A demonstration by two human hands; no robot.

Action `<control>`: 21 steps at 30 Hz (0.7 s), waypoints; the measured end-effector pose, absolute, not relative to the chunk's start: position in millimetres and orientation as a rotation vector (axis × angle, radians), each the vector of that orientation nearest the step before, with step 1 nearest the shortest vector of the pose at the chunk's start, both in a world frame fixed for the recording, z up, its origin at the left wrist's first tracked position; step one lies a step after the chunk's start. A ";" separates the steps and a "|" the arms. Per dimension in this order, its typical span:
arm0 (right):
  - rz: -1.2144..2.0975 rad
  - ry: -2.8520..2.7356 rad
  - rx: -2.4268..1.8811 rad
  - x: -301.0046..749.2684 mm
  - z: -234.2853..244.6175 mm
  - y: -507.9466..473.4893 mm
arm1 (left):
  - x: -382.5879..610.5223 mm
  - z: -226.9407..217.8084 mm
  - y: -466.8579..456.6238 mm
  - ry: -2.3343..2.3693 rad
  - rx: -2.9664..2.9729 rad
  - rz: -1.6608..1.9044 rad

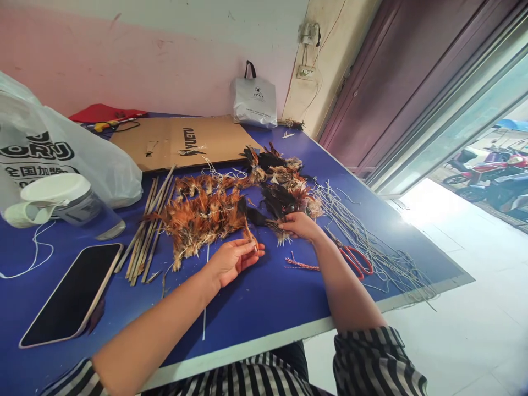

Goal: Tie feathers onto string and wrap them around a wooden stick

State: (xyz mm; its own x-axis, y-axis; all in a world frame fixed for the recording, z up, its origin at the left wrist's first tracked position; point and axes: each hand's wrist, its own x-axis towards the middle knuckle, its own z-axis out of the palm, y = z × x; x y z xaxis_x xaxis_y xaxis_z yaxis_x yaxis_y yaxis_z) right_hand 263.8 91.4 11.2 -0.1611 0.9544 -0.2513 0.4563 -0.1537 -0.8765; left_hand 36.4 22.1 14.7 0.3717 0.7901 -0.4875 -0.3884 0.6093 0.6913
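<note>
My left hand [233, 259] lies palm up on the blue table [256, 308], its fingers closed on a thin orange feather [250, 235] at the near edge of a heap of orange-brown feathers [204, 217]. My right hand [299, 224] rests on the near edge of a darker heap of black and brown feathers [280, 190], fingertips pinching into it. What those fingers hold is too small to name. Both forearms reach in from striped sleeves.
Thin sticks [145, 234] lie left of the feathers, a phone [72, 294] further left. Red-handled scissors [357, 258] and loose strings [371, 242] sit right of my right arm. Cardboard [181, 142], a plastic bag [45, 148], a lidded jar [68, 201] and a grey tote [254, 102] stand behind.
</note>
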 end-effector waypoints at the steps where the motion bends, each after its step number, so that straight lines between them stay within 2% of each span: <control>1: 1.344 -1.566 -1.559 263.7 11.1 90.7 | 43.6 15.5 27.5 0.858 0.486 0.819; 5: 1.378 -1.475 -1.523 265.9 7.1 89.7 | 74.8 11.0 54.8 0.787 0.422 0.920; 14: 0.841 -1.682 -1.698 268.7 9.3 87.4 | 87.1 -0.9 63.6 0.897 0.464 0.934; 21: 1.376 -1.520 -1.412 244.6 24.5 70.5 | 80.9 4.0 39.0 0.965 0.568 0.897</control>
